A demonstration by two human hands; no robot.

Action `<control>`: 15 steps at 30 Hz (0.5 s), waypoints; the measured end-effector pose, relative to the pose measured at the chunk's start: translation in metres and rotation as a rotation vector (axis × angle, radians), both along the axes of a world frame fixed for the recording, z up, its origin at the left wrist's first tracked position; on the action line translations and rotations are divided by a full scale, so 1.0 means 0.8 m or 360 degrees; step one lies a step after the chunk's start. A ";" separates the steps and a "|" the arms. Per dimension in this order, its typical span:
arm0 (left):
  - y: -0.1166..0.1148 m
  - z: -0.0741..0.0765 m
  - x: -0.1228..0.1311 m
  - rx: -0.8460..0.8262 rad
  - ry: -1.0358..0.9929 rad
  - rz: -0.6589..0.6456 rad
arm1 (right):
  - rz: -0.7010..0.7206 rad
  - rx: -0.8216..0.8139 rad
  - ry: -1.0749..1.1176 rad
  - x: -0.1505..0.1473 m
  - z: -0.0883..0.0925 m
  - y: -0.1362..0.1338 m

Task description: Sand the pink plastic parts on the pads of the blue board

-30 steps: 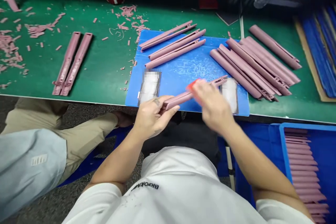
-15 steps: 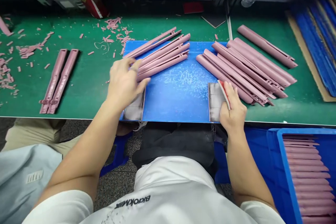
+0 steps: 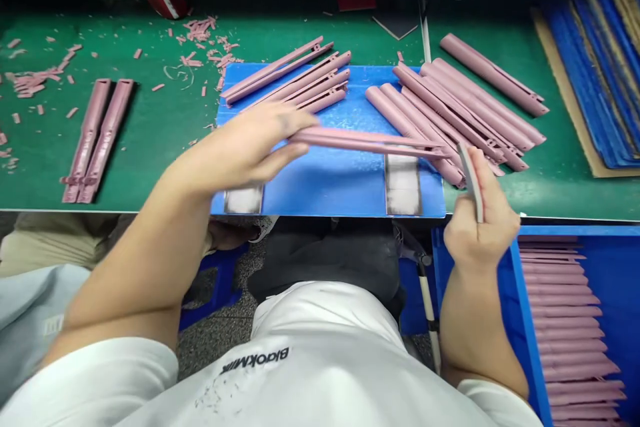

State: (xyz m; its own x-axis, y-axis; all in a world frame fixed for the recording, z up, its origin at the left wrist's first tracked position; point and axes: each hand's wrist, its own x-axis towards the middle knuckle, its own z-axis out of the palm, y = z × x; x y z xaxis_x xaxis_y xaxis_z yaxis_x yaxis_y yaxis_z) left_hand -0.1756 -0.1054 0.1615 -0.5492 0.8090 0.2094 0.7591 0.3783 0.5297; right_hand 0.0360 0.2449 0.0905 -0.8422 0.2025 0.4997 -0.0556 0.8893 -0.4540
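My left hand [image 3: 235, 150] is shut on one end of a long pink plastic moulded part [image 3: 370, 142], holding it level above the blue cutting mat [image 3: 325, 190]. My right hand [image 3: 480, 230] grips a thin sanding pad [image 3: 470, 180], seen edge-on, just beyond the part's far end. A group of similar pink parts [image 3: 287, 73] lies on the mat's far side, partly behind my left fingers. A larger heap of pink parts [image 3: 450, 107] lies to the right, near my right hand. Two grey-stained strips [image 3: 403, 183] lie on the mat's near edge.
Two pink parts [image 3: 95, 140] lie on the green workbench [image 3: 160, 160] at left among pink scraps [image 3: 200, 30]. A blue bin [image 3: 515, 300] of stacked pink parts stands low at right. A co-worker's pale blue sleeve [image 3: 30, 300] shows at lower left.
My left hand has lifted a pink part from the group on the mat. My right hand has raised the sanding pad off the grey strip and turned it edge-on.
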 end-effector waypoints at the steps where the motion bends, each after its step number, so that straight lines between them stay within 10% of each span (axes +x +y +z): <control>1: -0.038 -0.005 0.031 0.0050 -0.0017 0.0107 | 0.0009 0.0003 0.0028 -0.004 0.002 -0.005; 5: -0.105 -0.044 0.144 0.0201 -0.0022 0.0670 | 0.0220 0.0189 -0.0241 -0.036 -0.005 -0.068; 11: -0.068 -0.065 0.215 0.0514 0.0186 0.0691 | 0.0911 0.0243 -0.0186 -0.024 -0.001 -0.179; 15: -0.062 -0.062 0.223 0.0608 0.0312 0.0594 | 0.0548 0.0237 -0.0153 -0.017 0.006 -0.167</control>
State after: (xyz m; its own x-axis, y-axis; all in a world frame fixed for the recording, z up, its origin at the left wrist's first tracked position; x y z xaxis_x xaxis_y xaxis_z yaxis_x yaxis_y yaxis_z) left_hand 0.0024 -0.1552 0.1117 -0.7048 0.4143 0.5759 0.7086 0.4493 0.5441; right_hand 0.0224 0.1114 0.0953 -0.8926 -0.1693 0.4180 -0.3260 0.8826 -0.3387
